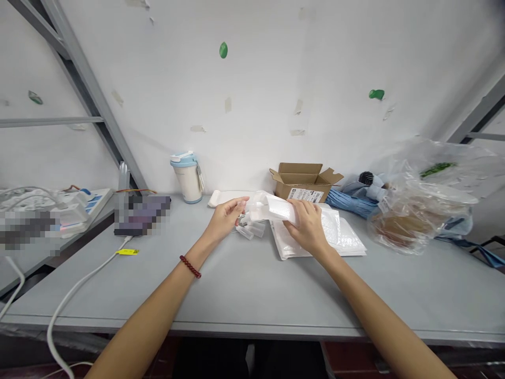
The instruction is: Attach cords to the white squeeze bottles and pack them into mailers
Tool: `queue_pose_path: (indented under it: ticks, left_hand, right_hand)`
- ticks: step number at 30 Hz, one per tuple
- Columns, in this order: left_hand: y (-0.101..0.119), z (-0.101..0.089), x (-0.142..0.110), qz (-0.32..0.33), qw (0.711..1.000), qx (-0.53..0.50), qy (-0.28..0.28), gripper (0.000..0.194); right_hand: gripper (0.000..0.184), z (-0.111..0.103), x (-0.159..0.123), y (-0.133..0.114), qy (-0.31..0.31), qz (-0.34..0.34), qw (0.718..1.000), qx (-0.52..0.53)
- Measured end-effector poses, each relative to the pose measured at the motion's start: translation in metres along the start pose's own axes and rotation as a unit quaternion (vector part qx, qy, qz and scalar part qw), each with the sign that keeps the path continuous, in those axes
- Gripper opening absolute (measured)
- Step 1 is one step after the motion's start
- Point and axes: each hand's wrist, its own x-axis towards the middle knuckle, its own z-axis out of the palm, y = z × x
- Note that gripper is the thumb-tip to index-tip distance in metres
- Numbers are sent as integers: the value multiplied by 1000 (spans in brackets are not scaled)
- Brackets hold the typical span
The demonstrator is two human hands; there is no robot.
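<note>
My right hand (306,223) is closed around a white, bubble-wrap-like plastic pouch (279,208), raised over the table. Crinkled clear plastic (258,200) sticks out from the pouch's left end. My left hand (224,218), with a red bead bracelet on its wrist, pinches the left edge of that clear plastic between thumb and fingers. Beneath and between the hands, several small translucent plastic pieces (255,228) lie on the table. Under my right hand is a stack of flat white bubble bags (343,239), partly covered by the hand.
An open cardboard box (302,181) stands behind the bags. To the right are blue fabric (349,202) and a clear plastic bag (418,221) with things inside. A lidded cup (188,179), a blurred dark device (144,216) and a white cable (84,279) occupy the left side.
</note>
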Motion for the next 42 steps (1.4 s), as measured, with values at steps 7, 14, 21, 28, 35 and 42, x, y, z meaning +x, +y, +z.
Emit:
queue_pose_path:
  ticks: [7,14,21,28,35,42]
  left_hand:
    - [-2,-1,1,55,991,62,103,34]
    - [-5,-4,4,85,976,-21,198,30]
    - [-2,0,1,101,981,-6,163,29]
    - [-5,7,-6,161,979,124,32,33]
    - [-5,9,-7,237,950,200,-39,32]
    - [-6,10,-6,202,965,162,26,26]
  right_hand:
    - [39,-1,1,-1,3,4,1000,6]
    - [40,-1,1,-1,-1,0,1000,7]
    - [40,0,0,-1,-3,3,1000,11]
    - [40,0,0,-2,-8,-1,1000,10]
    - [38,0,1,-3,-1,-16,1000,15]
    - [36,0,0,-8,-15,-36,998,40]
